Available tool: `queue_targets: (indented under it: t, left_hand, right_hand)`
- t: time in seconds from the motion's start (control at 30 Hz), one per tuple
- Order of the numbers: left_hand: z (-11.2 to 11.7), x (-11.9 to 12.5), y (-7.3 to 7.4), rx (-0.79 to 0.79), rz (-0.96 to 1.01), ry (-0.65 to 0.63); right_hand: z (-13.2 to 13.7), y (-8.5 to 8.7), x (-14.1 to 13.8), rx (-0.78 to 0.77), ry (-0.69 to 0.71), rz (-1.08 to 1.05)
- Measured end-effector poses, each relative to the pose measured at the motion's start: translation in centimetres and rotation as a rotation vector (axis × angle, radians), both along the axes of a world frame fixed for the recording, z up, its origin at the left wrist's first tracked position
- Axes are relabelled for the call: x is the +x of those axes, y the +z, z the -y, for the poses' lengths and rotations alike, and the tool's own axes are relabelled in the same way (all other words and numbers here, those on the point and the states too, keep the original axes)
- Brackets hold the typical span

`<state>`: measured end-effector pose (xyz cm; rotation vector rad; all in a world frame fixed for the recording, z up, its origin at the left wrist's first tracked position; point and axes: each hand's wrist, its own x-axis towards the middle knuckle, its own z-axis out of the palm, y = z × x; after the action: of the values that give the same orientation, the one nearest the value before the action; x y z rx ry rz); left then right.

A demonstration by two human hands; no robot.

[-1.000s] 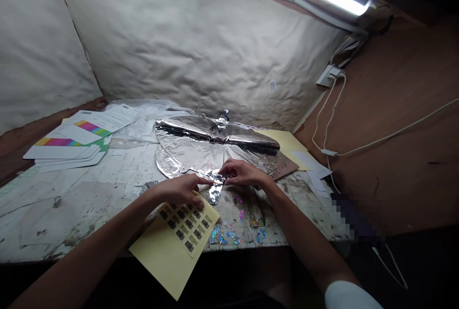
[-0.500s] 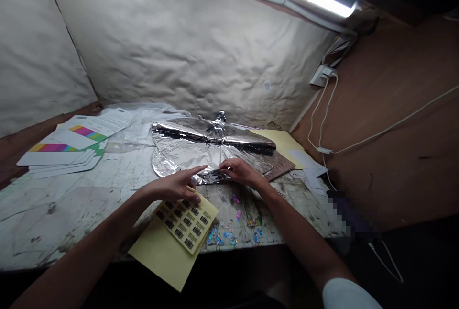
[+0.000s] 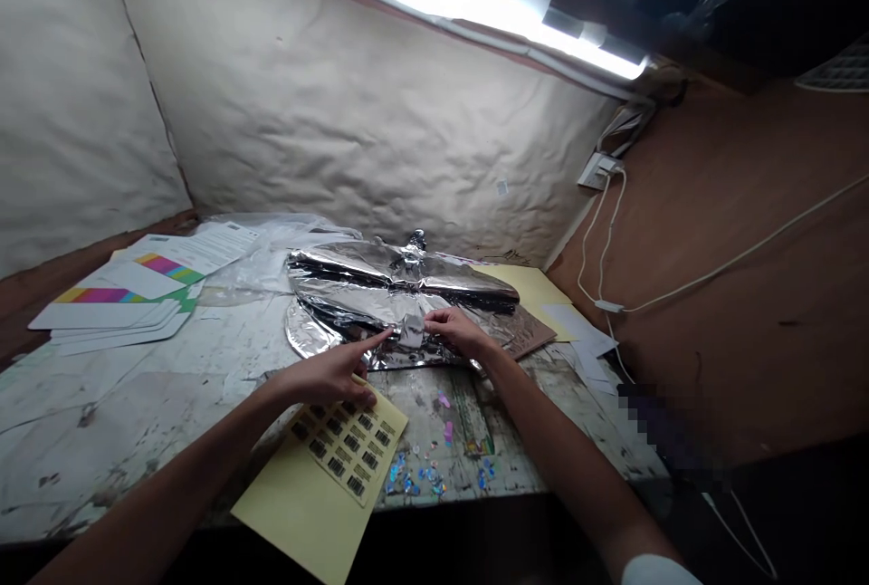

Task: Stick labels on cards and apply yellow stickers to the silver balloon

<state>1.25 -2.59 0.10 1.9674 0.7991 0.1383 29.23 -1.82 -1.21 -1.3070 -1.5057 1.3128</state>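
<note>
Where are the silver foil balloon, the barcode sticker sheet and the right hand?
silver foil balloon (image 3: 353, 295), head view, folded middle.
barcode sticker sheet (image 3: 346, 445), head view, printed barcodes.
right hand (image 3: 458, 331), head view, its back.

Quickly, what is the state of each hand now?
Left hand: open, resting on the barcode label sheet.
Right hand: on the foil balloon, grip unclear.

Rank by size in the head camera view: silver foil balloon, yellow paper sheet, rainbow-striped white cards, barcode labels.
Largest to smallest:
1. Crumpled silver foil balloon
2. Yellow paper sheet and stacked rainbow-striped white cards: they look alike, and the sheet sits nearer the camera, so unranked.
3. Block of black barcode labels
</note>
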Motion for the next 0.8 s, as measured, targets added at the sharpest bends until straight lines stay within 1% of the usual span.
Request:
queue_targets:
  t: [0.07,0.2,0.3,0.4,0.47,0.57,0.67,0.8]
  left_hand:
    - [0.0,0.0,-0.2,0.000,-0.023,0.020]
    - [0.0,0.0,-0.3,-0.004,-0.024,0.026]
    - [0.0,0.3,-0.2,-0.014,0.004,0.024]
    - [0.0,0.8,-0.5,-0.015,0.037,0.025]
    - [0.1,1.2,-0.7,-0.013,0.050,0.013]
    - [0.3,1.4,-0.9,-0.039,0.049,0.010]
    - [0.4,1.4,-0.6,-0.033,0.032,0.022]
    - [0.4,1.4,-0.5,-0.014,0.027,0.028]
  right_hand:
    - [-0.4,-0.4,-0.1,-0.001,-0.021,0.027]
    - [-1.1,-1.1,-0.8,0.147,-0.146,0.088]
    - [-1.4,-1.2,-1.2,0.197,-0.171,0.133]
    - [-1.1,-0.7,-1.2,0.202,-0.116,0.136]
    - [-0.7,0.0,-1.1,0.235,-0.012,0.132]
    - [0.0,0.8,-1.0,0.333,0.127,0.172]
    - [0.7,1.2,-0.9,0.442,0.143,0.244]
    - [1.0,1.0,-1.2,0.582,0.183,0.275]
